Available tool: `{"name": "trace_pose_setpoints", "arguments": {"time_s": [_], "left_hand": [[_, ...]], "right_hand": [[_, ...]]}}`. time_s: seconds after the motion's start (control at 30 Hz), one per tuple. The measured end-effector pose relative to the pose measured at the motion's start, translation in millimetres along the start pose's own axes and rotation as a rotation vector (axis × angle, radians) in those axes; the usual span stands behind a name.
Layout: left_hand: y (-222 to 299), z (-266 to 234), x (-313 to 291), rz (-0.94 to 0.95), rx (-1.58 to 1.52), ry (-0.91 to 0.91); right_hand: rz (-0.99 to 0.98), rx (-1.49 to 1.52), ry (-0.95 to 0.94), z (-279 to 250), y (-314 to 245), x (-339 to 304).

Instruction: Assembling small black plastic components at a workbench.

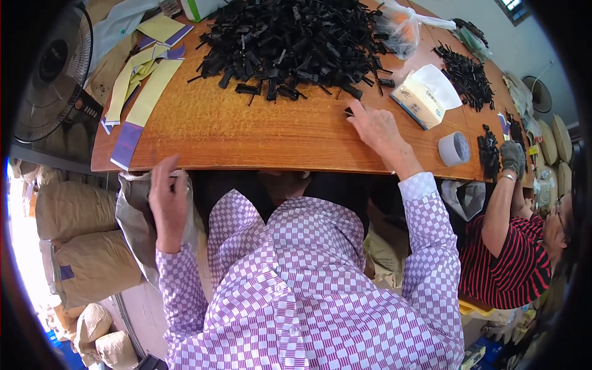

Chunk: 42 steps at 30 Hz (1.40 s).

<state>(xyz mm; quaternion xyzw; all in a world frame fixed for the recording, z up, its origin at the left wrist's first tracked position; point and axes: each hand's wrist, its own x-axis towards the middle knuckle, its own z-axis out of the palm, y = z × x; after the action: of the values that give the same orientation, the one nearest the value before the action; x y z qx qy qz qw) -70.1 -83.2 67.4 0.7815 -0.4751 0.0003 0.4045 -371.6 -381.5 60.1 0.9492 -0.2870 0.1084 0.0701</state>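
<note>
A big heap of small black plastic parts (290, 43) covers the far middle of the wooden table. My right hand (377, 131) is over the tabletop just in front of the heap's right side. Its thumb and index finger close on one small black plastic part (349, 111), which is mostly hidden by the fingers. My left hand (167, 200) is off the table's near edge, above an open grey sack (137, 213). Its fingers are raised and apart, slightly blurred, and nothing shows in them.
Yellow and purple paper strips (148, 98) lie at the left, beside a black fan (55, 61). To the right are a tissue pack (425, 98), a grey-white roll (454, 148) and a second black heap (467, 77). A gloved co-worker (512, 246) sits at the right.
</note>
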Motion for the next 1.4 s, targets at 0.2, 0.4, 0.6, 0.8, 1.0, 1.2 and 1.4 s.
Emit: {"name": "trace_pose_setpoints", "arguments": {"time_s": [0.2,0.4,0.6,0.8,1.0,1.2,1.4], "left_hand": [[51,47,-3,-0.047,-0.334,-0.327],[70,75,2,-0.114,-0.498,-0.490],[56,82,-4,-0.170,-0.676,-0.564],[63,86,-14,-0.132,-0.784,-0.531],[76,82,-26,-0.109,-0.619,-0.480],[84,85,-30,-0.134,-0.637,-0.509],[81,88,-29,-0.332,-0.809,-0.567]], "right_hand": [[0.057,0.714,0.222,-10,-86,15],[0.092,1.331,0.007,-5,-149,19],[0.137,1.541,-0.157,11,-156,10],[0.246,1.739,-0.219,4,-163,-1],[0.236,1.753,-0.239,4,-164,-14],[0.383,2.008,-0.254,9,-162,-34],[0.299,1.874,-0.009,24,-169,-48]]}}
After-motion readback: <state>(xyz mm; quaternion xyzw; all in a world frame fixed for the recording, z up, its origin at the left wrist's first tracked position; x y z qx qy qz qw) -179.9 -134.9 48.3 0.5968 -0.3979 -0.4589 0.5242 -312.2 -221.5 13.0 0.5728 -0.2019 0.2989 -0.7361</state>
